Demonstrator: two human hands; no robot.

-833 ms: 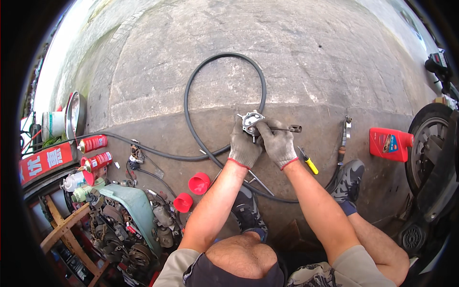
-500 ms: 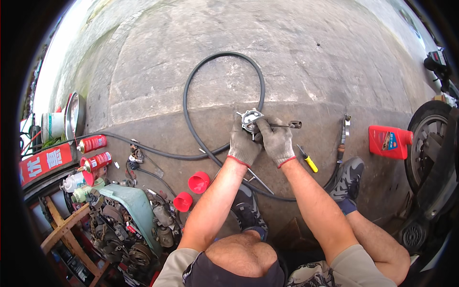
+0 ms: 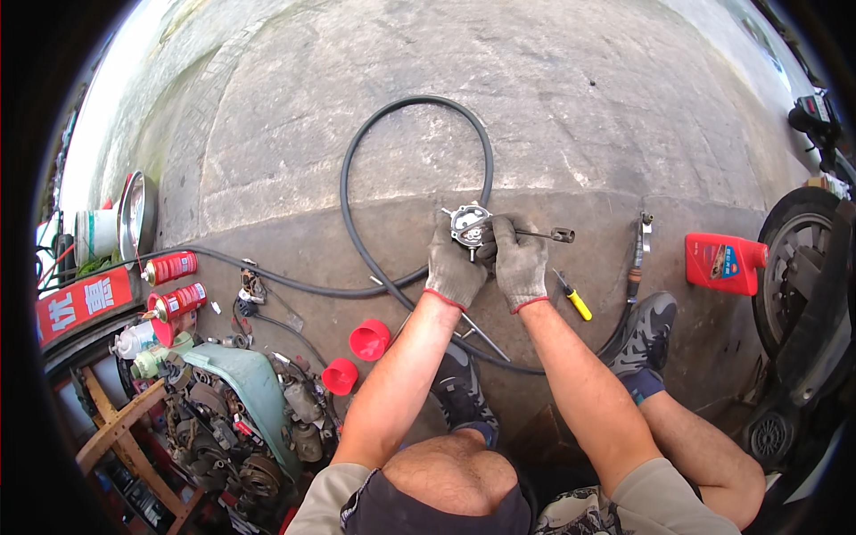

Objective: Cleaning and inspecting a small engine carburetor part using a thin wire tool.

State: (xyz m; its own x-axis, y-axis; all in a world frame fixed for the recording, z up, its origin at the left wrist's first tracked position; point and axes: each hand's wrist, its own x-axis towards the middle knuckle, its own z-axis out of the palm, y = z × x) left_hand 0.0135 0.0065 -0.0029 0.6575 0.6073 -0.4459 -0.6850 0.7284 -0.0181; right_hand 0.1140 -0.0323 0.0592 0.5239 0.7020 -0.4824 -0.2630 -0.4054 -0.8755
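Observation:
My left hand (image 3: 456,270), in a grey work glove with a red cuff edge, is closed around a small round silver metal housing (image 3: 467,219). The housing's open face is turned up and shows cavities and small parts inside. Against its right side, my gloved right hand (image 3: 519,263) is closed on a thin metal rod tool (image 3: 533,234), whose thick socket-like end (image 3: 563,234) sticks out to the right. The fingertips of the right hand hide the tool's other end. Whether the tool touches the housing cannot be made out.
A black hose (image 3: 346,183) loops on the concrete floor around my hands. To the right lie a yellow-handled screwdriver (image 3: 578,303), an air gun (image 3: 638,259) and a red jug (image 3: 722,263) by a wheel (image 3: 794,259). Red cups (image 3: 369,340), spray cans (image 3: 174,301) and a parts-filled bin (image 3: 254,383) are left.
My right hand has drawn back slightly to the right with the rod tool, uncovering more of the housing's inside. The left hand and the housing stay nearly in place.

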